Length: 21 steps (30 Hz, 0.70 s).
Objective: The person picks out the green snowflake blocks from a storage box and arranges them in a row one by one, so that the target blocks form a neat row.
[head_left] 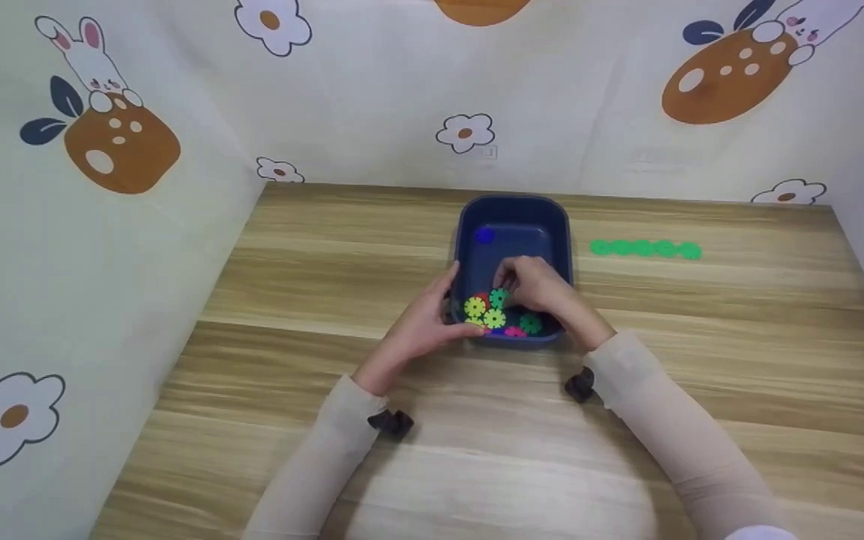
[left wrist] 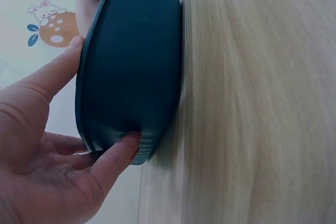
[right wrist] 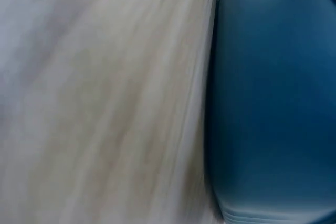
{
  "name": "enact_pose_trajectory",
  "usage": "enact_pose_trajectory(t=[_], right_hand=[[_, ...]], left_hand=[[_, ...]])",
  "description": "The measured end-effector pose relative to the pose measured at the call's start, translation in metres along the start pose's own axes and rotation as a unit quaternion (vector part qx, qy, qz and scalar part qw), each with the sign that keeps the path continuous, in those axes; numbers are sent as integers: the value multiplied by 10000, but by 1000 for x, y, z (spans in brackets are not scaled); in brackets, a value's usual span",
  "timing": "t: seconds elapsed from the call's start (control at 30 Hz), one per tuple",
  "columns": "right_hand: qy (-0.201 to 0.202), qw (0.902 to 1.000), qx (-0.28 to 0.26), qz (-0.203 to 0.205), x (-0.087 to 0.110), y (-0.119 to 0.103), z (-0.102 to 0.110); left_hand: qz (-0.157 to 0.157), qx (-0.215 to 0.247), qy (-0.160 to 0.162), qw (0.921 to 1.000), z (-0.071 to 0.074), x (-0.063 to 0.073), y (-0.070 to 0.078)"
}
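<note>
A dark blue plastic bin [head_left: 511, 206] holds several notched, flower-shaped plastic discs, mostly gathered at its near end. My left hand [head_left: 426, 319] grips the bin's near left corner, thumb at the near rim and fingers along the outer side. The left wrist view shows that hand [left wrist: 58, 145] against the bin's wall [left wrist: 131, 61]. Inside the bin, my right hand [head_left: 537, 283] has curled fingers at a green disc [head_left: 499, 298] and appears to pinch it; its thumb is mostly hidden. Yellow discs [head_left: 475, 307] lie beside it. The right wrist view shows mainly the bin's outer wall [right wrist: 278, 93].
A row of several green discs [head_left: 643, 248] lies on the wooden table [head_left: 327, 262], right of the bin. One blue disc [head_left: 484, 235] sits alone near the bin's far left. Another green disc [head_left: 530, 323] is at its near right. A patterned cloth [head_left: 372, 90] hangs behind the table.
</note>
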State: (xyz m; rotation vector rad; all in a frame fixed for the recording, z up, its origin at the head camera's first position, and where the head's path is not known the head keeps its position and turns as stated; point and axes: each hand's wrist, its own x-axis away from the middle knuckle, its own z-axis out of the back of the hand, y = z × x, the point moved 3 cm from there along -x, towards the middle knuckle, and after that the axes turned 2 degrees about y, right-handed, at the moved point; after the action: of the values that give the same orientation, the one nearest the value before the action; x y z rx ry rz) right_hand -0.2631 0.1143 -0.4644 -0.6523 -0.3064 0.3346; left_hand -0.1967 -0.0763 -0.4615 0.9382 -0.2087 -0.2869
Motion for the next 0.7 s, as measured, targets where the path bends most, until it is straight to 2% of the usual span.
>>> enact_pose_trajectory(t=[0.2, 0.7], right_hand=[[231, 9991, -351, 70, 1, 0, 2], [489, 9927, -1105, 46, 2, 0, 8]], left_hand=[[28, -2, 22, 10000, 0, 1, 0], [124, 18, -5, 9999, 0, 2, 1]])
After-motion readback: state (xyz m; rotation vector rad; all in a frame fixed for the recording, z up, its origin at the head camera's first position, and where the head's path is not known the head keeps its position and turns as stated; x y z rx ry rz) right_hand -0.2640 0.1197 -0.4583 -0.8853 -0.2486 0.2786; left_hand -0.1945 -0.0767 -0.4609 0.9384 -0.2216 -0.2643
